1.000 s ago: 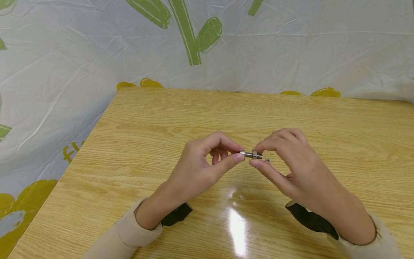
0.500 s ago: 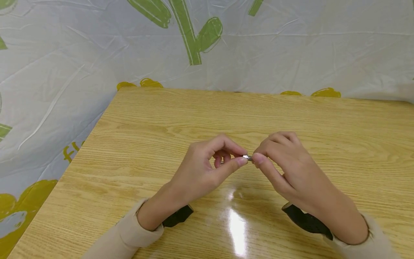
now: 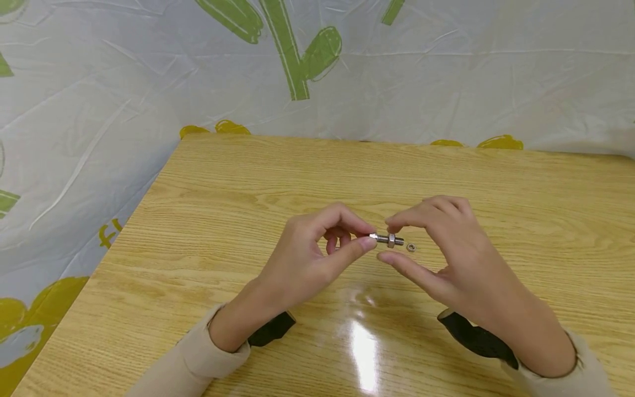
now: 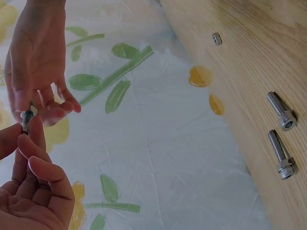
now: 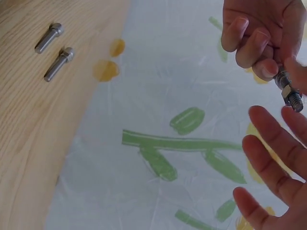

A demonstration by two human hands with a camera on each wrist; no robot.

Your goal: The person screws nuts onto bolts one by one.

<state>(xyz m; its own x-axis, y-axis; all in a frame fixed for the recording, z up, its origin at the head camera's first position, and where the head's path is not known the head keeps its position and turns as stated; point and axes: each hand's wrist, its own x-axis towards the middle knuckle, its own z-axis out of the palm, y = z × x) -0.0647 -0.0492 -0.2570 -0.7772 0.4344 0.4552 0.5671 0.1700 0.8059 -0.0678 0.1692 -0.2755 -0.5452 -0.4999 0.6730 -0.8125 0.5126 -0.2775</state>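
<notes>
While my left hand [image 3: 317, 253] pinches the bolt [image 3: 382, 239] by its head, between thumb and forefinger, my right hand [image 3: 458, 262] is spread, its thumb on the near side of the bolt and its forefinger on the far side, both apart from the metal. The bolt is held in the air above the wooden table [image 3: 248, 182], lying nearly level, its threaded tip pointing to my right. A nut [image 3: 392, 241] sits around its thread, between the head and the tip and nearer the tip. Just beyond the bolt's tip, a loose nut [image 3: 411, 247] rests on the table. The left wrist view also shows a second bolt [image 4: 278, 106] and a third bolt [image 4: 277, 149], lying on the table apart from the bolt I hold, side by side. Farther off, past the bolt and the table, hangs a pale cloth [image 3: 421, 82] with green leaves and yellow shapes.
</notes>
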